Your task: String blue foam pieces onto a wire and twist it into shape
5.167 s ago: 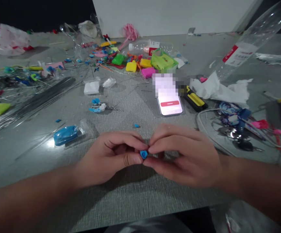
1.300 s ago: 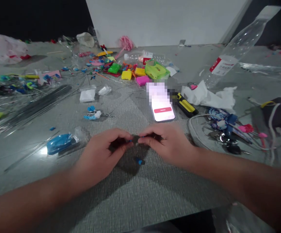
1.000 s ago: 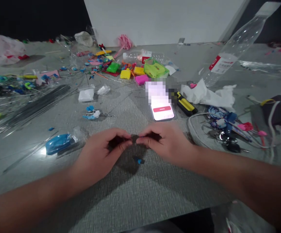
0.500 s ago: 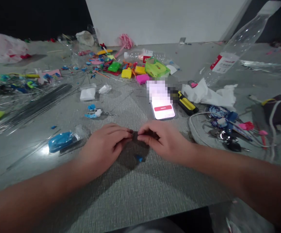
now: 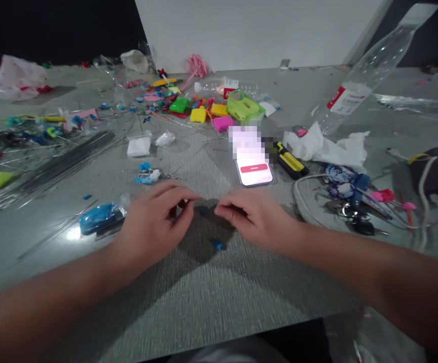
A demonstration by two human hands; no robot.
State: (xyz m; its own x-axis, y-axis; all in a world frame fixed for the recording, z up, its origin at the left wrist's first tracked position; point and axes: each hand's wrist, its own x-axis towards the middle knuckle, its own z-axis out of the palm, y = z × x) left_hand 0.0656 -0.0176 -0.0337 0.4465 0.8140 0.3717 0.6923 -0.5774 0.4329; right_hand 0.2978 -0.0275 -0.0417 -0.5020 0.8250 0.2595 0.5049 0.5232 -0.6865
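- The blue clay piece lies on the grey table, in the shadow just below the gap between the two hands. Neither hand touches it.
- A tinier blue speck shows in the gap between the two sets of fingertips. Whether it rests on the table or hangs on something thin cannot be told.
- The left hand sits low over the table with its back up. Its fingers curl inward, and thumb and forefinger are close together. Whether anything is pinched there cannot be told.
- The right hand faces it, also back up, with its fingertips drawn together and pointing at the left hand. The pinch is too dark to show whether it holds anything. The hands are near each other but not touching.
- Just left of the left hand lies a clear bag with a lump of blue clay inside.
- Farther back is a small clear packet holding white clay.
- Beyond the right hand a phone lies face up with its screen lit. A yellow-and-black tool is just beside it.
- A green bag sits at the back among loose clay blocks. Its contents cannot be made out.
- A clear bottle leans at the far right above crumpled tissue.
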